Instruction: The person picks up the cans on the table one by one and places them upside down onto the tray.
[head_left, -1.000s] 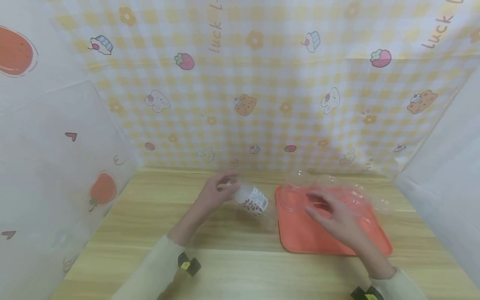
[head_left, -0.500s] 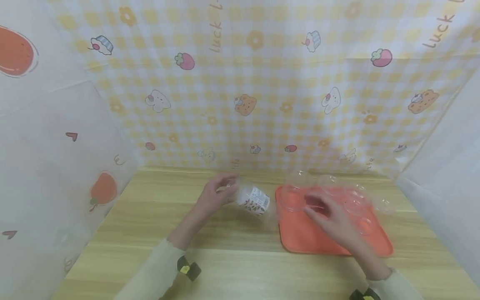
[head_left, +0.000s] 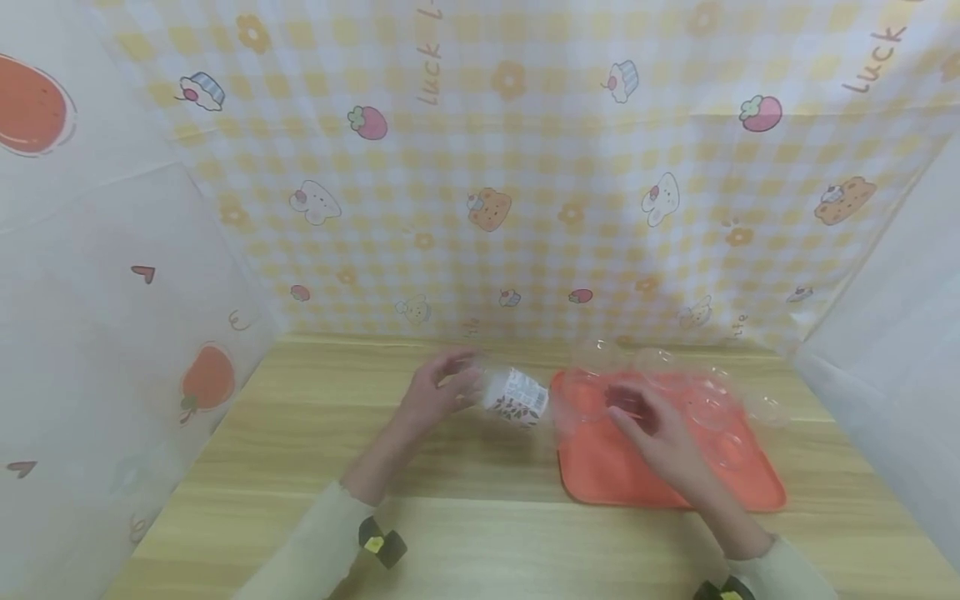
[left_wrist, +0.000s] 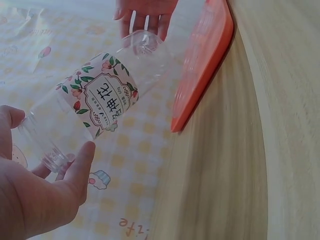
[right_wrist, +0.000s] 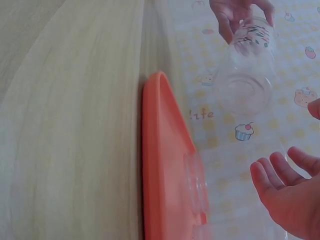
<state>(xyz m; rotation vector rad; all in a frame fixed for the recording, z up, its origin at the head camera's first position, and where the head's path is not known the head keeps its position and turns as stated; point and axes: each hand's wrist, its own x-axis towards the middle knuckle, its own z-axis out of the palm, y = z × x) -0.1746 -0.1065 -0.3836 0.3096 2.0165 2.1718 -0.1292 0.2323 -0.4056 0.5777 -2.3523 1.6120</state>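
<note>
My left hand (head_left: 442, 390) grips the neck end of a clear plastic bottle (head_left: 517, 400) with a floral label. In the left wrist view, thumb and fingers curl round the neck while the labelled body (left_wrist: 102, 95) slants up and away. The bottle's base points toward my right hand (head_left: 660, 433), which hovers above the orange tray (head_left: 615, 487). Loosely bent fingers (right_wrist: 284, 169) of that hand are apart from the bottle, with nothing in their grasp.
Several clear round plastic containers (head_left: 708, 404) lie on the tray's back part and just behind it, hard to make out. The tray sits on the right of a wooden table (head_left: 315, 400). A checked cloth (head_left: 420, 275) hangs at the back.
The bottle has swung slightly to the right and closer to level in my left hand. My right hand has shifted a little left over the tray.
</note>
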